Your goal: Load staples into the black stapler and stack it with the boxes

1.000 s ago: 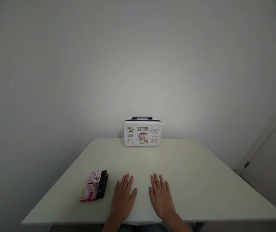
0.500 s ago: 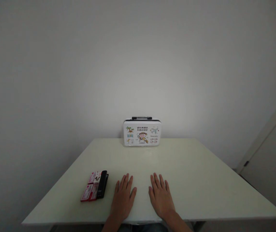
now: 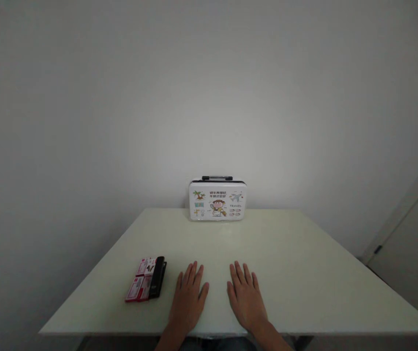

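Both palms lie face down near the front edge of a pale table [image 3: 296,273]. My left hand [image 3: 189,297] is flat with its fingers a little apart, holding nothing. To its left, not touching it, lies a black stapler [image 3: 156,278]. Against the stapler's left side are small red-and-white boxes [image 3: 140,280], apparently staple boxes; their print is too small to read. My right hand [image 3: 246,297] also rests flat, fingers spread, with nothing in it.
At the back of the table a small white case [image 3: 218,201] with cartoon travel pictures and a black handle stands upright near the grey wall [image 3: 216,97]. A door [image 3: 413,243] shows at the right, beyond the table's edge.
The whole view has shifted very slightly, with things appearing a little further right. Both hands stay flat in place and the objects keep their places on the table.
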{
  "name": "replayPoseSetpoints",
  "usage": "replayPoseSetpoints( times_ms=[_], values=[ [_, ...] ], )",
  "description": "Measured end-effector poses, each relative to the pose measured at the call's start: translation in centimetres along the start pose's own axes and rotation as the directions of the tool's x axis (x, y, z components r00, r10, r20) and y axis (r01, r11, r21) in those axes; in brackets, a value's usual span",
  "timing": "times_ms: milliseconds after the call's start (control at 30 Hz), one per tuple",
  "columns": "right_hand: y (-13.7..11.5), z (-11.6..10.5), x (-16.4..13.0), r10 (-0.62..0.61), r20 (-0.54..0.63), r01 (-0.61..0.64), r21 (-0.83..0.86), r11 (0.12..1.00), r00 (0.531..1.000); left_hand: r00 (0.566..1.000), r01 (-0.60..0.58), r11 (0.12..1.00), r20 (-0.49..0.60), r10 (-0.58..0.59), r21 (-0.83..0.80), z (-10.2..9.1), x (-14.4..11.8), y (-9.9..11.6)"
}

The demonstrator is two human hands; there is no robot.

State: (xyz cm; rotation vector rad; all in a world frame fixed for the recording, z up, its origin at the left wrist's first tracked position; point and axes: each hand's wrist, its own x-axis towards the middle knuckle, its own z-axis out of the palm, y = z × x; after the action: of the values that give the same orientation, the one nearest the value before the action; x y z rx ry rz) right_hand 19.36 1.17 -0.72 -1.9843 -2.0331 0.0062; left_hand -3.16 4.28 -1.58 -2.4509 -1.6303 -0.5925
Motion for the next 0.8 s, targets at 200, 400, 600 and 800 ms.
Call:
replayPoseSetpoints(
  times_ms=[200, 400, 600, 800],
  values=[
    [0.1, 0.03, 0.06, 0.003, -0.004, -0.003, 0.007, 1.0, 1.0, 1.0, -0.002, 1.0, -0.008, 0.002, -0.004, -0.18, 0.01, 0.01],
    [0.09, 0.14, 0.1, 0.0, -0.015, 0.0, 0.011, 1.0, 1.0, 1.0, 0.001, 1.0, -0.012, -0.002, -0.008, -0.24, 0.01, 0.11],
    [0.08, -0.02, 0.03, -0.003, -0.027, 0.005, 0.045, 0.999, 1.0, 1.0, 0.003, 1.0, -0.011, -0.003, -0.016, -0.14, 0.03, 0.09],
    [0.02, -0.19, -0.14, -0.015, -0.047, 0.019, 0.074, 0.997, 0.999, 1.0, 0.0, 1.0, -0.027, 0.0, -0.016, -0.35, 0.05, 0.1]
  ],
)
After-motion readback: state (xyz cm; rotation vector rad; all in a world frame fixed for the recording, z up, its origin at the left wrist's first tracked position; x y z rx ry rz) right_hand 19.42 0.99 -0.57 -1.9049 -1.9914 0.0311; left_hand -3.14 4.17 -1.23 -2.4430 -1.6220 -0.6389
